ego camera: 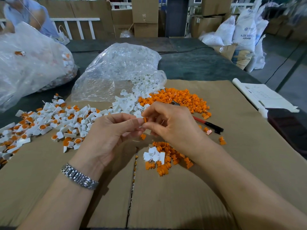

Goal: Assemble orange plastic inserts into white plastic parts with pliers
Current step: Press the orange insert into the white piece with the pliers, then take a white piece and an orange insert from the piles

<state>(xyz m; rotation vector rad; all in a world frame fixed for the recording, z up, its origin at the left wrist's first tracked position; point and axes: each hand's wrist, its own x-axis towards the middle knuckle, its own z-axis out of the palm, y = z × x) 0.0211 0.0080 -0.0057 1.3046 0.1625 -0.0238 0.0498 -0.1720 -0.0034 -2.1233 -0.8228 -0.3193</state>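
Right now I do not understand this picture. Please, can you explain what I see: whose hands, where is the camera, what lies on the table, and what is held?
There is no machine here. A person wears one camera on the head, so you look down at their own two hands. The left hand and the right hand meet and together pinch a small orange insert; a white part seems to be between the fingers too, mostly hidden. On the cardboard sheet lie loose orange inserts, white parts, finished pieces on the left, and pliers, which nobody holds.
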